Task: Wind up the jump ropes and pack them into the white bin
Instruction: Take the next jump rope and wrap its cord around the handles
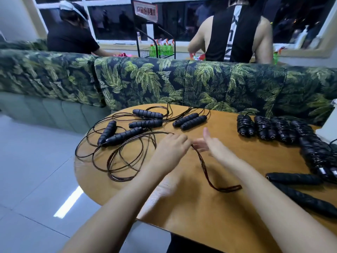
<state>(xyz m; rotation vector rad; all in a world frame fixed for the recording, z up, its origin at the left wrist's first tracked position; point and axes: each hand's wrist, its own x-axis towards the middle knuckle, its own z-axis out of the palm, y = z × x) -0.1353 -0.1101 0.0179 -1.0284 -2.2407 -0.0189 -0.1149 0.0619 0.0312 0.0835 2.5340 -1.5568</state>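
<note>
Head view: I saw loose jump ropes (124, 136) sprawled over the left of the worktop (200, 216), with wound ropes (245, 126) lined up at the right.
Left grip (171, 146): curled round a gathered cord (203, 162), whose loop lay on the wood toward me.
Right grip (211, 146): blurred, just beside that cord; I could not tell whether it held anything.
White bin: perhaps the white corner (328, 131) at the far right edge; uncertain.
Handling: thin, light, springy cord, I judged, apt to slither loose; the ribbed black handles (189, 121) offered the surer hold.
</note>
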